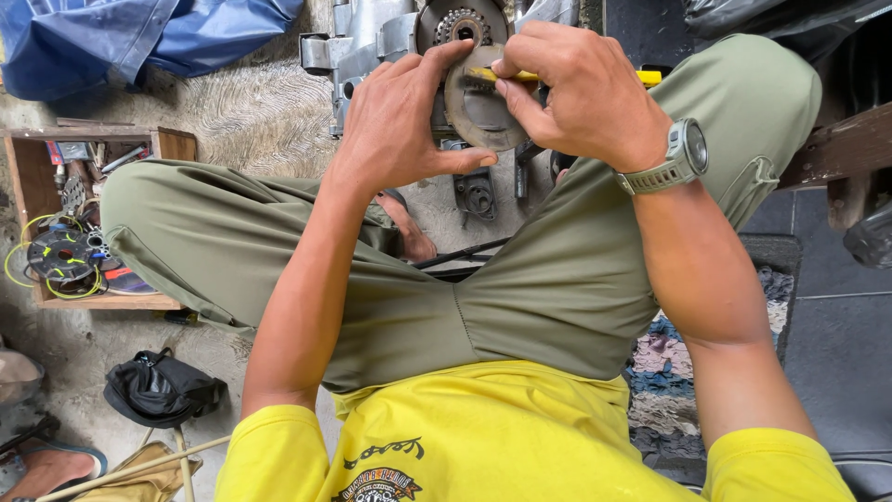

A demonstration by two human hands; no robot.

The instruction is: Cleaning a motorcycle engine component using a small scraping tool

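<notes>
Two hands work at the upper centre of the frame. The left hand (400,125) has its fingers clamped on a round metal disc (476,107), thumb under its lower edge. The right hand (571,88) pinches a yellow-handled tool (641,77) against the disc face. Behind the disc sits a grey engine casing (358,42). A wooden parts box (37,186) lies at the left.

Wooden box (28,186) lies left of knees; engine casing (372,42) ahead.

one head-worn camera looks steeply down – close over the person's own lap, arms and the floor beyond.
</notes>
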